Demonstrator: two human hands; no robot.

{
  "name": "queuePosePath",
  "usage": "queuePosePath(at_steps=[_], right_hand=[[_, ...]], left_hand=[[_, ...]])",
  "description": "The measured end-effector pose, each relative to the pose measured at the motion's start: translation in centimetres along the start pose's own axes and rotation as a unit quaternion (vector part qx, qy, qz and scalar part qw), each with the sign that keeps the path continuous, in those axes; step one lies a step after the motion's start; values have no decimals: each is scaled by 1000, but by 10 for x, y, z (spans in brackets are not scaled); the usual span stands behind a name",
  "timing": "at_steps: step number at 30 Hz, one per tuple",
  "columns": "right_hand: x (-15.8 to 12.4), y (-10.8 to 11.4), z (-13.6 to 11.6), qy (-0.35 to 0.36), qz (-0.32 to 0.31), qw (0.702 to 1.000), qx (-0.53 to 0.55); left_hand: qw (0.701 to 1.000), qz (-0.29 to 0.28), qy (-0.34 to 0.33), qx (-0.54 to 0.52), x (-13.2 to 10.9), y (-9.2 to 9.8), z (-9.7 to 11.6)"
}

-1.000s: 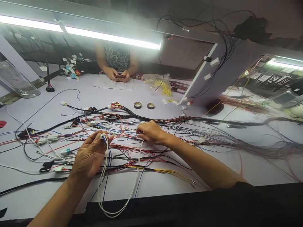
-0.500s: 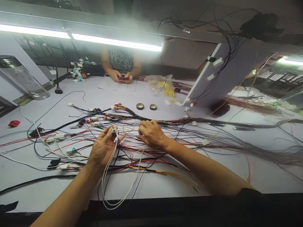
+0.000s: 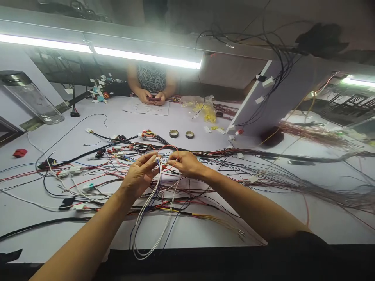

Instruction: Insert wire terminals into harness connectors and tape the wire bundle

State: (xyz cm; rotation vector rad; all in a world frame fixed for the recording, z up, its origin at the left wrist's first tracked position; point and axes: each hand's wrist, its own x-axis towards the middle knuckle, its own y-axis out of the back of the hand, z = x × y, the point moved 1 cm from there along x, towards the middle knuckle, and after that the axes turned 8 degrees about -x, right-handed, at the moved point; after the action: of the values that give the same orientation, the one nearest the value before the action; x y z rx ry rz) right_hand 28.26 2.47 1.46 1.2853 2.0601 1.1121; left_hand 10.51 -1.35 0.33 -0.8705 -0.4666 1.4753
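Observation:
My left hand (image 3: pixel 140 177) pinches a small white connector (image 3: pixel 158 159) whose white and blue wires (image 3: pixel 146 218) hang down in a loop toward the table's front edge. My right hand (image 3: pixel 186 164) is closed close beside it, fingertips pinching a thin red wire (image 3: pixel 168 147) that arcs above both hands. Its end is held right at the connector. Both hands hover over a tangled wire harness (image 3: pixel 123 156) spread on the white table (image 3: pixel 181 226).
Two tape rolls (image 3: pixel 174 134) lie behind the hands. A bag of yellow parts (image 3: pixel 205 107) and a paper sheet (image 3: pixel 149 108) are farther back, where another person's hands (image 3: pixel 152 96) hold a phone. A tilted white board (image 3: pixel 263 101) stands at right, a clear bottle (image 3: pixel 32 99) at left.
My left hand has carried the connector up and to the right. My right hand lifted off the harness with the red wire and met it, so the hands are now together.

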Motion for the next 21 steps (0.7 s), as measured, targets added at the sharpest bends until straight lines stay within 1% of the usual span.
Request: queuePosePath(at_steps=[4,8,11,14,16,19,20,21], right_hand=[[7,-3,14,-21,-3,992,121],[7,-8,25,-43,-1,989,144],[4,-7,29,-59,5,986,153],[2,0,30,-69,-2,984,165],[4,7,26,-59,-50,983,169],[11,23,12,-7,-167,975,146],[14,30,7,11,-190,971,146],[17,38,2,24,-191,969,158]], left_hand=[[999,-9,-27,-16,3,13,7],[993,3,-84,-78,9,31,21],[981,55,-133,-128,13,44,33],[972,112,-150,-143,17,53,38],[973,121,-142,-136,18,55,37],[976,124,-130,-122,21,56,31],[976,126,-129,-121,22,57,29],[976,128,-130,-122,24,58,28]])
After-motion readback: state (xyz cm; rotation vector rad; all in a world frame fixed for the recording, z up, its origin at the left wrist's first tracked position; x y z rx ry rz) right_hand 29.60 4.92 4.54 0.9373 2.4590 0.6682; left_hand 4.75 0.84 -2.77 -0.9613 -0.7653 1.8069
